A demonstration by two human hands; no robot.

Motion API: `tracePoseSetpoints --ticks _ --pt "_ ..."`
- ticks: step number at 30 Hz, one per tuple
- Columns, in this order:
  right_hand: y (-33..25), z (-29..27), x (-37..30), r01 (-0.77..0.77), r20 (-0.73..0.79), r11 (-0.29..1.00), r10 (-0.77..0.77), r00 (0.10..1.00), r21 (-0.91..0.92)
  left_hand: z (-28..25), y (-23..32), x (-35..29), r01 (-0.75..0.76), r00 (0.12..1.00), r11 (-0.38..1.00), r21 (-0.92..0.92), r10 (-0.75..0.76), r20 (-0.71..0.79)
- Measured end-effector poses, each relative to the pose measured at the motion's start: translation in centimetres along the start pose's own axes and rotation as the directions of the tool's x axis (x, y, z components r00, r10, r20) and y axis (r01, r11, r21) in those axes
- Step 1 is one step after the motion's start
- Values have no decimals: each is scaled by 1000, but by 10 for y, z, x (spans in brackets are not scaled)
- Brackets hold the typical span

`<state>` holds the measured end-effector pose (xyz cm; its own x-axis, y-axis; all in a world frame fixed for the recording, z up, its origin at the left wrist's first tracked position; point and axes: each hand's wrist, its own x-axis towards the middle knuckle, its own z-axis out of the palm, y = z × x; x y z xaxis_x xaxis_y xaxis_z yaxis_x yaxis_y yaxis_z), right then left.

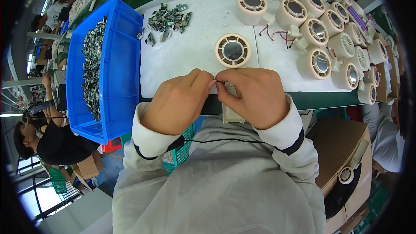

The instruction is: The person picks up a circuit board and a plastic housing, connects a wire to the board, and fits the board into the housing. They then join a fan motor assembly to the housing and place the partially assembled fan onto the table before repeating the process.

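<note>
A cream handheld fan with a round vented head and a dark disc at its centre lies before me, its open handle pointing toward my body past the table edge. Over the handle's upper end, my left hand and my right hand meet fingertip to fingertip. Both are closed in a pinch. Something tiny and dark shows between the tips, too small to name. Much of the handle is hidden under my right hand.
On the left stands a blue bin full of small green circuit boards. A loose pile of boards lies on the white mat. Several fan heads, some with red and black wires, crowd the right. An open carton stands at lower right.
</note>
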<state>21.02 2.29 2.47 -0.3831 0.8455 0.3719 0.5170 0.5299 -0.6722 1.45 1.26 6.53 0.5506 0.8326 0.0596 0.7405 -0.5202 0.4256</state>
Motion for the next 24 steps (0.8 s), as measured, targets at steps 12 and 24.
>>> tracePoseSetpoints --ticks 12,24 --pt "8 12 -15 127 -243 989 -143 959 -80 -3 -74 12 441 795 857 267 -235 -559" --pt "17 12 -23 157 -337 987 -141 931 21 -7 -43 5 324 772 919 -224 -394 -499"
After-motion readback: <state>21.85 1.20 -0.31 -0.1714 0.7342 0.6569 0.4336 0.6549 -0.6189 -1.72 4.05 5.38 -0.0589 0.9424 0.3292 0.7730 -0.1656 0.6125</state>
